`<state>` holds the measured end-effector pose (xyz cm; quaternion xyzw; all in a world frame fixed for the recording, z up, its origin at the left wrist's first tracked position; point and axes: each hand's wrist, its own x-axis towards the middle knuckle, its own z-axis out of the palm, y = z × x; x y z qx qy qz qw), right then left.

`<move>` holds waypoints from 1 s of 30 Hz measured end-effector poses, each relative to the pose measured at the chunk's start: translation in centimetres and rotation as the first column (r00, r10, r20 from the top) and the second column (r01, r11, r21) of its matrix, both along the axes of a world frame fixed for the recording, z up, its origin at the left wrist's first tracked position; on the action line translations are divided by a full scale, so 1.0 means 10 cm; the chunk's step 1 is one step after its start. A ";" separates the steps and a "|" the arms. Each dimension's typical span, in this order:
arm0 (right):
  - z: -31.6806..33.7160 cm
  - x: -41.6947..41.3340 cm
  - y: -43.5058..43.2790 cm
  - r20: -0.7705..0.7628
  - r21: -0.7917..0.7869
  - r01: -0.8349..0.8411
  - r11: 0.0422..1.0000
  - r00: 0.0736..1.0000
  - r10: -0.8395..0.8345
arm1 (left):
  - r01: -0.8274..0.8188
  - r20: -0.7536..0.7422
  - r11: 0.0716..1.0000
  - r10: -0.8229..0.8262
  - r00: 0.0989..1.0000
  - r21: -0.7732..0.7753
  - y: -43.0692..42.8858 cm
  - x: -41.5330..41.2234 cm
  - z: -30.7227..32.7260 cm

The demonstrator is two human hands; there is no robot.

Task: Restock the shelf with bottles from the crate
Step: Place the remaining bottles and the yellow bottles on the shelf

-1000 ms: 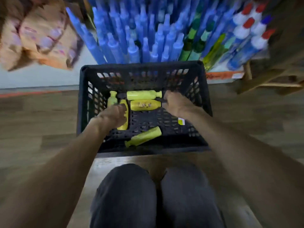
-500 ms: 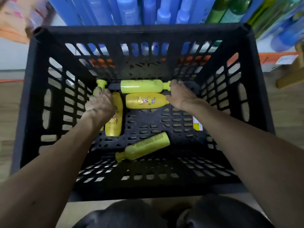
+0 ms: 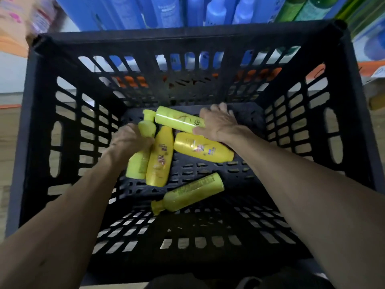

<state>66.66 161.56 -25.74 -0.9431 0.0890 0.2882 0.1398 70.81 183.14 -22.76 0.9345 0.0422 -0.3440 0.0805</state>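
— Checking status: which step is in hand?
— Pick-up, as judged. Crate (image 3: 187, 36) sits in front of the shelf (image 3: 373, 67), where blue bottles (image 3: 216, 11) stand.
— State of each grip?
— Left hand (image 3: 130, 140) is closed round the upper body of the left bottle (image 3: 138, 163), cap toward the far wall. Right hand (image 3: 216, 124) is wrapped over one end of the far bottle (image 3: 179, 122), which lies crosswise. Whether either bottle is clear of the crate floor cannot be told.
— Remaining stock?
— Three more lie loose on the crate floor: mid bottle (image 3: 159, 161) touching the left bottle, right bottle (image 3: 203, 150) just beside the right hand, near bottle (image 3: 191, 191) apart from the rest. All five are in the crate, so five remain to shelve.
— Next move?
— Likely: raise both held bottles up past the crate walls, turn each cap-up, stand them on the shelf. Grip firmly; an end-held bottle may swing.
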 end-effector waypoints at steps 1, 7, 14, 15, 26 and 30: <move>-0.03 -0.04 -0.01 -0.048 0.030 0.033 0.999 0.998 -0.032 | -0.007 -0.037 1.000 0.006 0.999 -0.025 0.01 0.00 -0.07; 0.08 -0.16 -0.08 -0.053 0.023 0.034 0.999 0.998 -0.033 | -0.058 -0.082 0.991 0.049 0.995 -0.120 0.01 -0.11 -0.14; 0.91 -0.30 -0.16 0.005 0.049 0.203 0.978 0.979 -0.203 | -0.056 0.012 0.994 0.058 0.998 -0.092 -0.04 -0.22 0.40; 1.13 -0.34 -0.16 0.016 0.013 0.190 0.982 0.982 -0.191 | -0.039 0.020 0.996 0.041 0.999 -0.081 -0.08 -0.25 0.61; 4.29 -1.00 -0.23 0.093 0.077 0.397 0.914 0.910 -0.403 | 0.002 0.064 0.949 0.019 0.998 -0.315 -0.34 -0.67 3.95; 5.98 -1.16 -0.31 0.155 0.139 0.436 0.889 0.877 -0.454 | 0.078 0.120 0.940 -0.039 0.992 -0.333 -0.41 -0.62 5.64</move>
